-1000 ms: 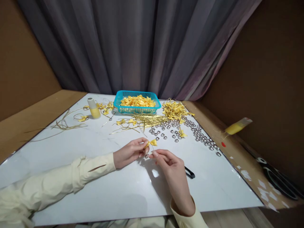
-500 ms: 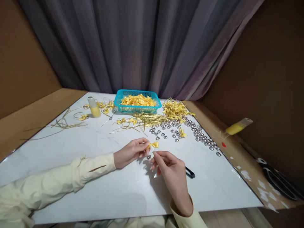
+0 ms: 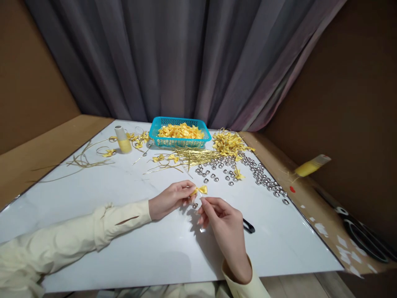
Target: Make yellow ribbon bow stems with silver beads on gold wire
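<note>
- The left hand (image 3: 169, 199) pinches a small yellow bow (image 3: 201, 190) by its left wing, thumb and fingertips closed tight on the ribbon.
- The bow sits just above the white surface (image 3: 149, 248), near its middle, between the two hands; its long axis runs left to right (the right wing free and a touch higher).
- The right hand (image 3: 221, 219) is closed narrow, fingertips pinched just below the bow's knot; what they nip is too thin to make out.
- A silver bell (image 3: 194, 205) lies just beneath the bow.
- Farther back stand a blue basket (image 3: 178, 142) and loose silver bells (image 3: 260, 176).
</note>
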Motion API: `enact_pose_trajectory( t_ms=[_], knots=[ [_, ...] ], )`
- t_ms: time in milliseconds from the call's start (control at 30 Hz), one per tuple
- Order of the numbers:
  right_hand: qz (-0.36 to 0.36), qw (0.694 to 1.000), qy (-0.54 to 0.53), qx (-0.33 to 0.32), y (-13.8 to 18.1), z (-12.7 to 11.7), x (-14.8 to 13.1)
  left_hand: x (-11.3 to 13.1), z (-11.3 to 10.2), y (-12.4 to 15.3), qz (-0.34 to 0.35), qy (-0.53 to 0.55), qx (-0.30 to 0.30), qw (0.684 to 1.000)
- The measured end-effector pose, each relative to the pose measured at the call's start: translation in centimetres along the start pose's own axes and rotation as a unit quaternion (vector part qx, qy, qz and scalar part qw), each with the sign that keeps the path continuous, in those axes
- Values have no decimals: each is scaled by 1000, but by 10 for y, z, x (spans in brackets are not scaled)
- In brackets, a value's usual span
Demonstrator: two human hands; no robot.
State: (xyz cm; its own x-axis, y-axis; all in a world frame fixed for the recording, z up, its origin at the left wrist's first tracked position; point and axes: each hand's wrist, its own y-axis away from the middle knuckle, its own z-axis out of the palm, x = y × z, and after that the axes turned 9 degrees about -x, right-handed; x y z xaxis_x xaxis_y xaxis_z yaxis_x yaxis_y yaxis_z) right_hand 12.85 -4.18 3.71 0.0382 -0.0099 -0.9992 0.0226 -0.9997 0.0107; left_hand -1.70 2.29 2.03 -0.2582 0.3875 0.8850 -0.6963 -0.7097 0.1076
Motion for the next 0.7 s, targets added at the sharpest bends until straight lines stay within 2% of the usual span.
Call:
enact_pose_trajectory(
  t_ms=[700],
  knots=[
    [3,1000,16,2,1,-1,4,-1,-1,0,-3,0,4,1000]
  ],
)
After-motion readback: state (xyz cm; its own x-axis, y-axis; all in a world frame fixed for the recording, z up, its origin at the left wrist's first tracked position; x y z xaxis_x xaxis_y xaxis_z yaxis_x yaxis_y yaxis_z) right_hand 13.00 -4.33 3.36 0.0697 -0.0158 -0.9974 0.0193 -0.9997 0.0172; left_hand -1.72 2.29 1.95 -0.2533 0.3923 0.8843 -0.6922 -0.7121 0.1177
